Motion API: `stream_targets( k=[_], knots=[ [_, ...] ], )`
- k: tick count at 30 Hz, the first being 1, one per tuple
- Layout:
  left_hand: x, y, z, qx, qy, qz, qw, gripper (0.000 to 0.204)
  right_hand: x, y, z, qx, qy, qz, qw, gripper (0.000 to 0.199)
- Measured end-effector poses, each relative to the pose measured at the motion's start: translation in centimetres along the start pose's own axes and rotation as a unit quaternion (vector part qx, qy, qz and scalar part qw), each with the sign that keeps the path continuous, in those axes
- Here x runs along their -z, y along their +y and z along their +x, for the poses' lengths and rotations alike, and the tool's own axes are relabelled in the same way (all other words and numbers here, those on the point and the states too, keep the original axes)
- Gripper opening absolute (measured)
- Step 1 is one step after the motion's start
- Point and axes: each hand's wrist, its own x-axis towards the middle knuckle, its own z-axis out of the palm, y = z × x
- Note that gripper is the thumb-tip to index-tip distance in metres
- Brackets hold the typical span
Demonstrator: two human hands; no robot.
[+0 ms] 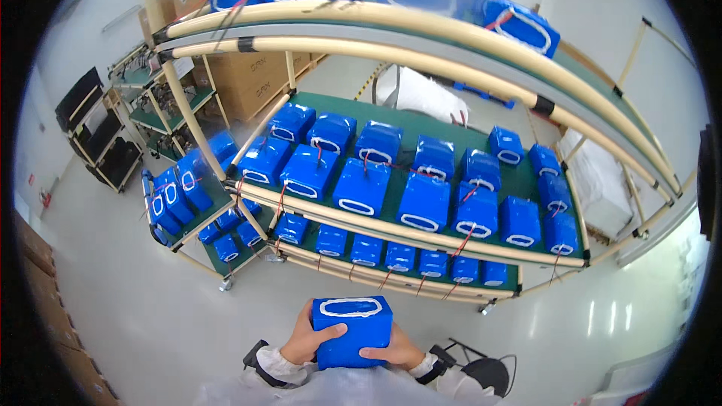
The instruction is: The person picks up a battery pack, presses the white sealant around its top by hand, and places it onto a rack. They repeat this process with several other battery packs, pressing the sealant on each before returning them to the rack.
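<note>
Close to my body I hold a blue shrink-wrapped battery pack (353, 342), with an oval of white sealant on its upper face. My left hand (307, 335) grips its left side, the thumb lying on the front. On the right side my right hand (397, 349) is closed round the lower part, its thumb also on the front. Beyond my hands stands a rack whose middle green shelf (481, 135) carries rows of similar blue packs (361, 186), many with white ovals and thin red and black leads.
More blue packs sit on the rack's top shelf (406, 16) and lower shelf (395, 256). A smaller wheeled cart (197, 225) with packs adjoins at left. Cardboard boxes (244, 83) are stacked behind. A black stool (485, 374) is close by my right arm.
</note>
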Motion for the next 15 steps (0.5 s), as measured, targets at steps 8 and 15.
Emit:
stream_targets(
  k=[8, 15],
  knots=[
    [-1.9, 9.6, 0.5, -0.039, -0.191, 0.048, 0.98, 0.091, -1.3, -1.6, -0.9, 0.024, 0.122, 0.294, 0.948, 0.086],
    [-1.0, 13.0, 0.5, -0.191, -0.341, 0.143, 0.909, 0.069, -0.7, -16.2, -0.8, 0.376, 0.43, 0.201, 0.796, 0.075]
  ],
)
